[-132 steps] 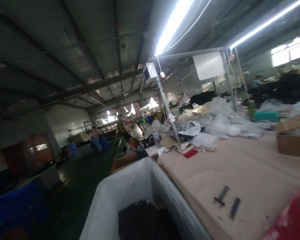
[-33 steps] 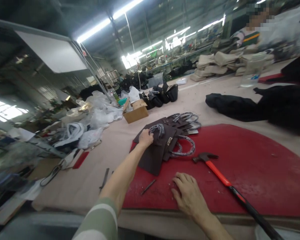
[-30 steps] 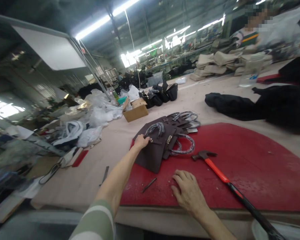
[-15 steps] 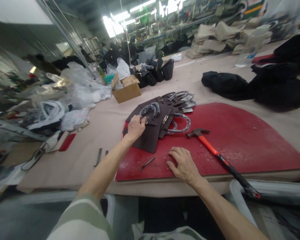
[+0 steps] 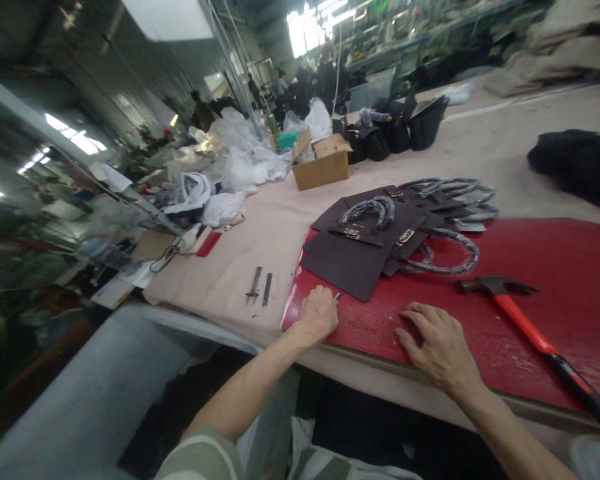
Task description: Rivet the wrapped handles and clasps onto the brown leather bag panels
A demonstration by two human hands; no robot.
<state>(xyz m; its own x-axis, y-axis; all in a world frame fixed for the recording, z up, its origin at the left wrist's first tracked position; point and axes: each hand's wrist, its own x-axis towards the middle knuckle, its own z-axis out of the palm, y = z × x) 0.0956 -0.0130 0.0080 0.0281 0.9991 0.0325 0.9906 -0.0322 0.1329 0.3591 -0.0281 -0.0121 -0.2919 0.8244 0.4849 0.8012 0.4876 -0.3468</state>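
Observation:
My left hand [image 5: 320, 313] is closed over a thin metal rod [image 5: 337, 295] at the near left of the red board [image 5: 545, 247]; only the rod's tip shows past the fingers. My right hand [image 5: 443, 343] rests on the board with fingers apart, holding nothing. Just beyond both hands lie flat dark brown bag panels [image 5: 345, 270], stacked and overlapping, with metal clasps and plastic-wrapped handles [image 5: 370, 212]. To the right of my right hand lies a claw hammer [image 5: 523, 320] with an orange and black handle, its head toward the panels.
Two narrow dark metal tools [image 5: 254, 285] lie on the tabletop left of the board. Farther back are an open cardboard box [image 5: 323, 170], black bags [image 5: 425, 127] and clear plastic wrapping [image 5: 250, 160]. Dark cloth [image 5: 580, 163] lies at the right. The table's near edge runs below my hands.
My left hand has left the clasp on the brown panel, come down toward me and closed on the rod lying on the board. My right hand stays on the board. The view has swung left.

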